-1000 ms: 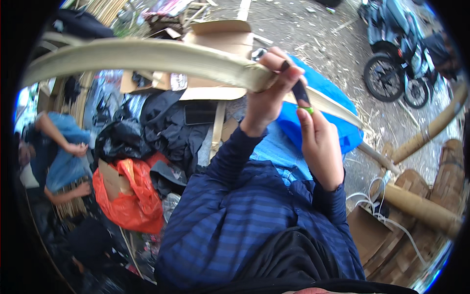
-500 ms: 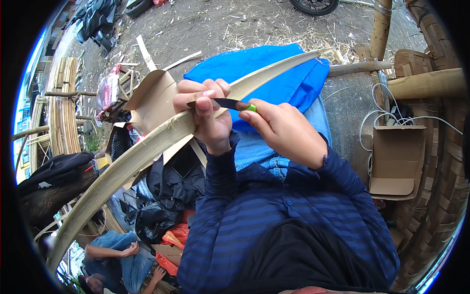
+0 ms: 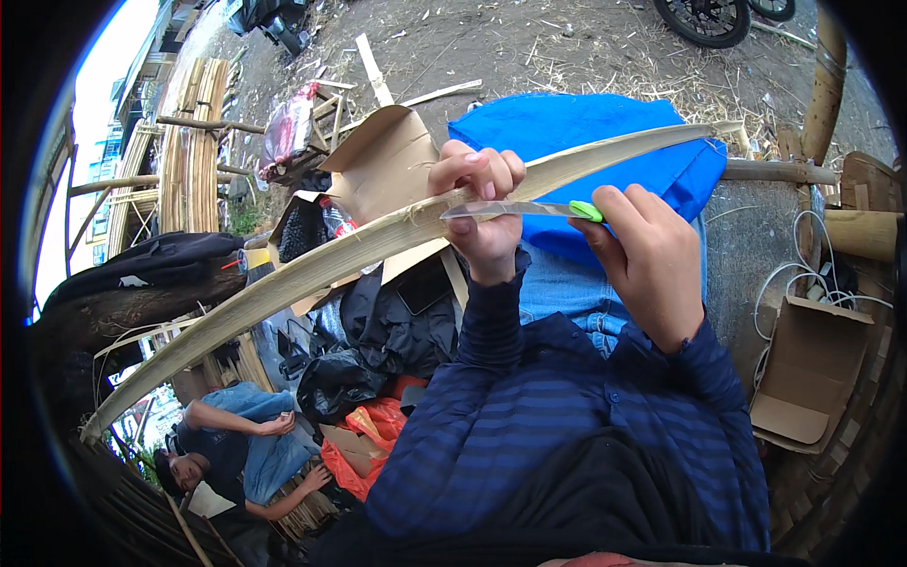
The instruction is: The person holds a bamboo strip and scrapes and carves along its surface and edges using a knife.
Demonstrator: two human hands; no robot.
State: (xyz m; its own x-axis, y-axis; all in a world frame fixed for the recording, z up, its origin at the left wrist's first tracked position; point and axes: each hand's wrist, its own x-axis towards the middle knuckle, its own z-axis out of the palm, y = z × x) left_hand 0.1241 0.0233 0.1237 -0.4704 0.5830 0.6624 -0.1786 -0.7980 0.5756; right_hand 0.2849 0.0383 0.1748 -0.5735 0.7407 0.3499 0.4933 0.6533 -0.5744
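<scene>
A long, pale bamboo strip (image 3: 321,261) bends across in front of me, from the lower left to the upper right. My left hand (image 3: 484,203) is closed around its middle, thumb below and fingers above. In my right hand (image 3: 654,260) is a knife (image 3: 529,209) with a bright green handle. Its blade points left, lying along the lower edge of the strip, its tip by my left thumb. Whether the blade touches the strip I cannot tell. Under the strip's right part, a blue sheet (image 3: 661,189) covers my lap over jeans.
An open cardboard box (image 3: 383,156) stands beyond my left hand, near a dark phone (image 3: 425,291) on black cloth. A person (image 3: 222,444) sits at the lower left by orange bags (image 3: 378,425). Another box (image 3: 812,369) and white cables lie right. Bamboo bundles (image 3: 200,151) stand far left.
The whole view has shifted, so the scene sits farther right. My right hand has drawn away from the left one, and the blade now shows a bright face. My left hand keeps hold of the strip.
</scene>
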